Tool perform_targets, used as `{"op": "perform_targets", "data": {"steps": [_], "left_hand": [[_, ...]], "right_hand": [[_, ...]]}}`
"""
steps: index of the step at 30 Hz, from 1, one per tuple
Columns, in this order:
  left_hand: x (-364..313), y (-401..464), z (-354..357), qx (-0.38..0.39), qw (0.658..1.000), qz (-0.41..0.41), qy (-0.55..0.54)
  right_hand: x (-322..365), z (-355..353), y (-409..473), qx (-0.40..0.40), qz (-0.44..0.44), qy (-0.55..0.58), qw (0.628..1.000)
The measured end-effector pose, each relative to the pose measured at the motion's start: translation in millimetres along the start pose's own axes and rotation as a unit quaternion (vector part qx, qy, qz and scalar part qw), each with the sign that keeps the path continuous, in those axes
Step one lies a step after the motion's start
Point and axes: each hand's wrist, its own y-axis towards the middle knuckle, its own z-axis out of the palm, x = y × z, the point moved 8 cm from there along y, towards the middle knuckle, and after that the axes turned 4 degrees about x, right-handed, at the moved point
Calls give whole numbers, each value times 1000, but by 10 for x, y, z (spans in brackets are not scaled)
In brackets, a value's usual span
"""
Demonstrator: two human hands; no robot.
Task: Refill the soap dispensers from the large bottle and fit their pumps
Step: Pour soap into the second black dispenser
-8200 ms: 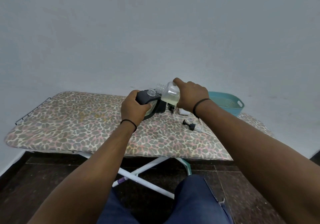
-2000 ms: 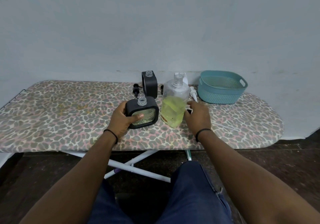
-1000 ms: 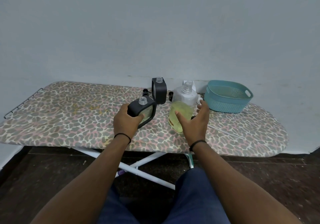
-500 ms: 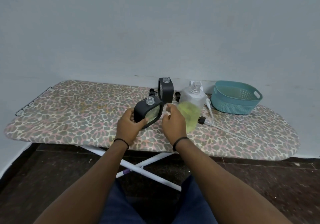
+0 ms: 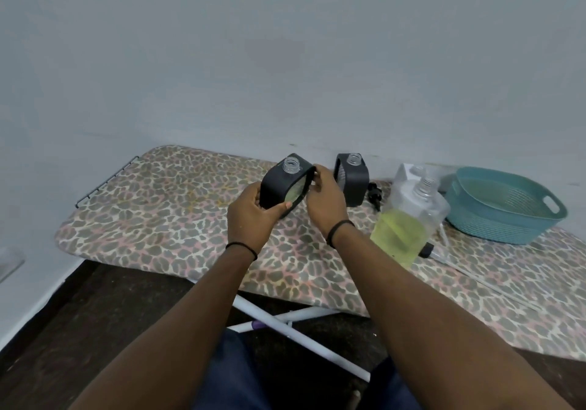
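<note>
Holding filled dispenser (image 5: 287,187) off board (image 5: 165,216), left hand (image 5: 253,216) and right hand (image 5: 323,200) both gripping it; pump seemingly next, neck needing steadying upright

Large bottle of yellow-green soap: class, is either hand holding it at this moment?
No: the large bottle stands alone on the ironing board, while the left hand and right hand both hold a black dispenser.

The leopard-print tabletop (image 5: 165,206) lies bare toward nine o'clock; toward three o'clock stand a black square dispenser (image 5: 353,181), a clear yellow-filled bottle (image 5: 402,229) and a teal plastic basket (image 5: 504,210).
</note>
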Motion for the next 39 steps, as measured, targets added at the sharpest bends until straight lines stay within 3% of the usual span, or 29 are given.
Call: {"op": "perform_targets", "data": {"steps": [12, 25, 31, 36, 39], "left_hand": [[495, 715, -110, -74, 995, -43, 42], [568, 687, -13, -83, 994, -30, 68], [447, 560, -65, -111, 984, -39, 131], [15, 288, -50, -204, 965, 56, 156], [-157, 216, 198, -133, 985, 67, 85]], "right_hand": [[-118, 711, 1019, 97, 23, 46, 994], [-321, 790, 1071, 118, 45, 66, 990], [-318, 436, 733, 39, 43, 32, 998], [-261, 127, 159, -7, -5, 0, 1000], [-344, -154, -354, -73, -52, -22, 996]]}}
